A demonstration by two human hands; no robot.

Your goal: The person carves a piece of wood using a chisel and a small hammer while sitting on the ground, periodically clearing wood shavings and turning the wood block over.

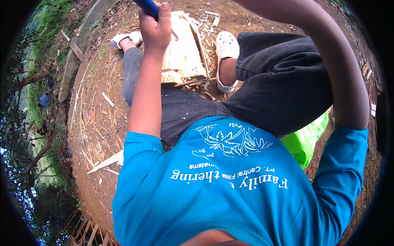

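Observation:
My left hand (156, 28) is raised at the top of the view, closed round a blue round handle (147, 7) that runs off the upper edge. What the handle belongs to is hidden. Below and beside that hand a pale, roughly cut block of wood (182, 57) lies on the ground between my feet. My right forearm (336, 53) bends up and across to the top edge, where the hand itself is out of the picture.
White shoes (227, 44) flank the wood on both sides. Wood chips (108, 99) and a longer splinter (107, 161) litter the brown soil. A bright green bag (303, 143) lies by my right hip. Planks (76, 53) and greenery border the left side.

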